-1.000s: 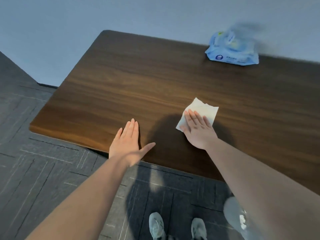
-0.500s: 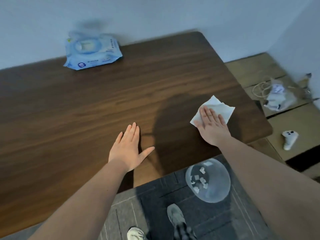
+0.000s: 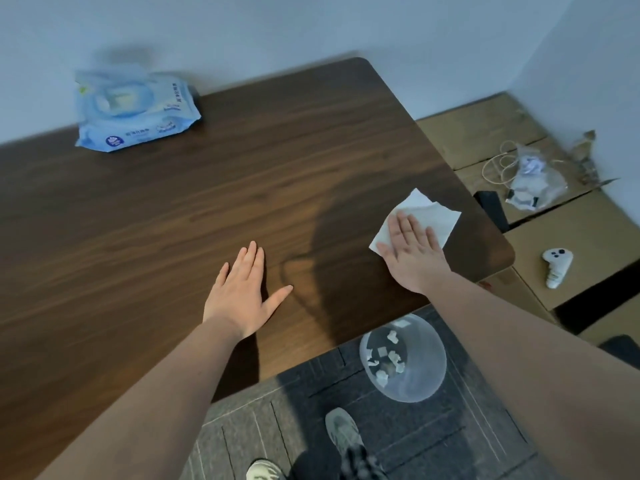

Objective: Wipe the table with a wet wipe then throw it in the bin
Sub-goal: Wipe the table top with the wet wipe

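A white wet wipe (image 3: 433, 213) lies flat on the dark wooden table (image 3: 173, 220), near its right front corner. My right hand (image 3: 412, 251) presses flat on the wipe's near half, fingers together. My left hand (image 3: 242, 292) rests palm down on the bare wood to the left, thumb spread out, holding nothing. On the floor below the table's front edge stands a clear plastic bin (image 3: 403, 358) with several crumpled white scraps inside.
A blue pack of wet wipes (image 3: 135, 112) sits at the table's far left by the wall. Flattened cardboard (image 3: 571, 244) right of the table carries a plastic bag with cables (image 3: 533, 181) and a white controller (image 3: 556, 266). My shoes (image 3: 341, 431) stand on grey carpet.
My right hand has slid the wipe from the table's middle toward its right front corner, and my view has swung right, bringing the bin and cardboard into sight. My left hand stays flat.
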The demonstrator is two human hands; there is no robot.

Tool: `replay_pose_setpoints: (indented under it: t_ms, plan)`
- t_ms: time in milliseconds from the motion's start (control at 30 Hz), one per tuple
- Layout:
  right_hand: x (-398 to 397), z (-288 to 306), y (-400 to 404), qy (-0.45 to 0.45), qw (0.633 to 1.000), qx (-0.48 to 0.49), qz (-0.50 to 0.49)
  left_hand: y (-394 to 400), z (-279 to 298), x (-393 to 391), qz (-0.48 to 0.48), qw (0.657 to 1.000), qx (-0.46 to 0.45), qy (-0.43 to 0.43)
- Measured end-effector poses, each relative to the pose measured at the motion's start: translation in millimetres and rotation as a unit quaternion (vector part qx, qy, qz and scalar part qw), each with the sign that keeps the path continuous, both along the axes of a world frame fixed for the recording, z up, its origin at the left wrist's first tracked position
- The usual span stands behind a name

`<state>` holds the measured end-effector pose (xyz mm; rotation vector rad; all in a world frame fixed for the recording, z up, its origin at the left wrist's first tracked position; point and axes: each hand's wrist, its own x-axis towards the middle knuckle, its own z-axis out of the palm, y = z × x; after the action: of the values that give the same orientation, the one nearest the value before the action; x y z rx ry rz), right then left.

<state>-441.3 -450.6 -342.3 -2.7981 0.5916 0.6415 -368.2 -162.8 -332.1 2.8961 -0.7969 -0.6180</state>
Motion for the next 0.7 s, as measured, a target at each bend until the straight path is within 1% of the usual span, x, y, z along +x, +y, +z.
replay_pose_setpoints:
  t_ms: [133,233,333,400,533,700]
  plan:
    - [8,1,62,-0.009,0.995,0.011,0.099,55,-2,-4,0.050,0.999,-0.004,-0.007]
    - [20,3,122,-0.016,0.984,0.027,0.178,106,-2,-7,0.105,0.994,-0.005,-0.018]
    - [35,1,190,-0.025,0.963,0.046,0.264,164,1,-10,0.166,0.986,0.010,-0.030]
    - [45,0,238,-0.027,0.943,0.059,0.325,207,3,-14,0.201,0.978,0.035,-0.042]
    - [62,-3,331,-0.030,0.897,0.069,0.436,293,4,-26,0.297,0.950,0.077,-0.052]
    - [69,-1,429,-0.021,0.851,0.069,0.520,395,2,-41,0.411,0.904,0.114,-0.034]
